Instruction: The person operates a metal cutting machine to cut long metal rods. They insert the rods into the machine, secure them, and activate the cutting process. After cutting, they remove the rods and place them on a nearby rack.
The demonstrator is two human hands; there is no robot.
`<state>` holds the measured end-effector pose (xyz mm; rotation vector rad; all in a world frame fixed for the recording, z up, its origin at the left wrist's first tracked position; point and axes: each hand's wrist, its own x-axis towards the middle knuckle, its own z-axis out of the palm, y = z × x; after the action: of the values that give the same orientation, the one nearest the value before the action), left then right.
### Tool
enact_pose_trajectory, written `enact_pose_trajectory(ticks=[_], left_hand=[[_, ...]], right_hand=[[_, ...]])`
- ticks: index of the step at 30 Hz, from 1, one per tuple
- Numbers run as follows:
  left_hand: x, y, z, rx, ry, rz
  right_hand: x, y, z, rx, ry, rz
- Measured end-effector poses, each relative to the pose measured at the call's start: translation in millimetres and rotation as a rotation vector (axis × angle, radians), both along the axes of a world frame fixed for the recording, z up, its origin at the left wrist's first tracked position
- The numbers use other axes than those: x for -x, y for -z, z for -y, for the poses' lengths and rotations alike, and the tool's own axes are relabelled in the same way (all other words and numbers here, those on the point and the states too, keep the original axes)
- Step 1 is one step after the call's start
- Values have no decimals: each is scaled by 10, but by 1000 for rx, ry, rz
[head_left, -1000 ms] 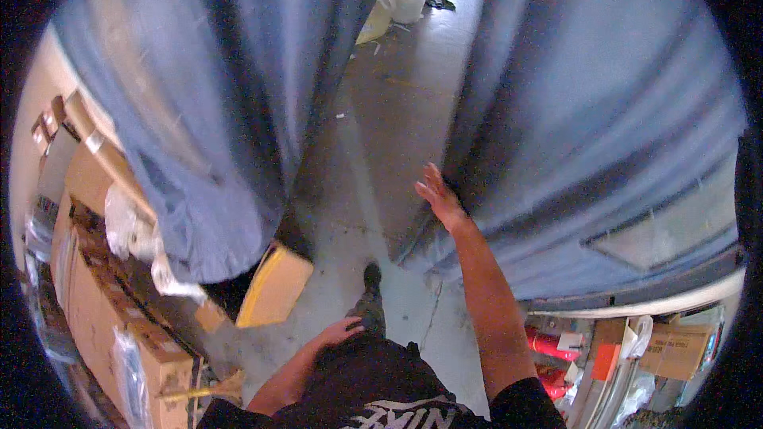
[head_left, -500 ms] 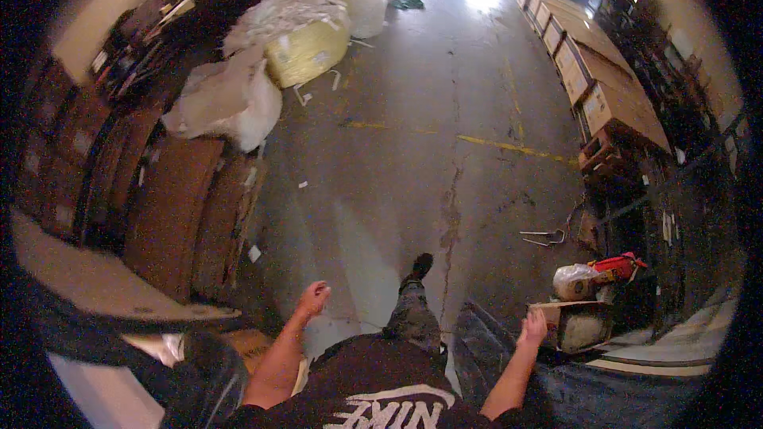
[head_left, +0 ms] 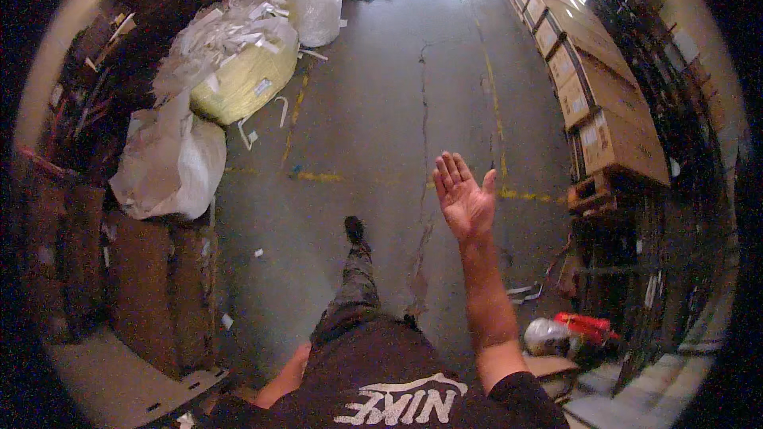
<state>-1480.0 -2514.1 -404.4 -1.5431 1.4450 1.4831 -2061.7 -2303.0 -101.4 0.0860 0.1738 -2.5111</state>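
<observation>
My right hand [head_left: 467,202] is stretched out ahead of me over the grey floor [head_left: 381,119], palm up, fingers straight and thumb apart. It holds nothing and touches nothing. Low beside my left hip is my left forearm [head_left: 284,377]; the hand at its end is mostly hidden against my dark shirt, so its fingers do not show. One dark shoe [head_left: 354,230] is forward on the floor, left of a long crack.
Stuffed plastic bags, a white one [head_left: 179,167] and a yellowish one [head_left: 246,83], line the left side above brown cardboard [head_left: 143,294]. Cartons [head_left: 616,143] on a wooden pallet [head_left: 590,193] run along the right. A red bundle [head_left: 584,324] lies nearer. Loose hangers [head_left: 284,111] lie by the bags.
My right hand has swung forward and inward with its palm showing. My left hand has dropped back beside my hip. I have moved forward, and the bags and cartons are nearer.
</observation>
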Motion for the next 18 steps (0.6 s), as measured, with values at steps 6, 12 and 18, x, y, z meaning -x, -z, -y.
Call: enact_pose_trajectory(ticks=[6, 12, 18], left_hand=[[3054, 324, 1463, 101, 285, -35], [6428, -268, 2711, 374, 526, -252], [10159, -614, 2958, 559, 496, -653]], right_hand=[[1409, 2807, -574, -1226, 63, 40], [998, 3290, -1453, -1942, -933, -209], [3112, 3414, -1422, -1989, -1193, -242]])
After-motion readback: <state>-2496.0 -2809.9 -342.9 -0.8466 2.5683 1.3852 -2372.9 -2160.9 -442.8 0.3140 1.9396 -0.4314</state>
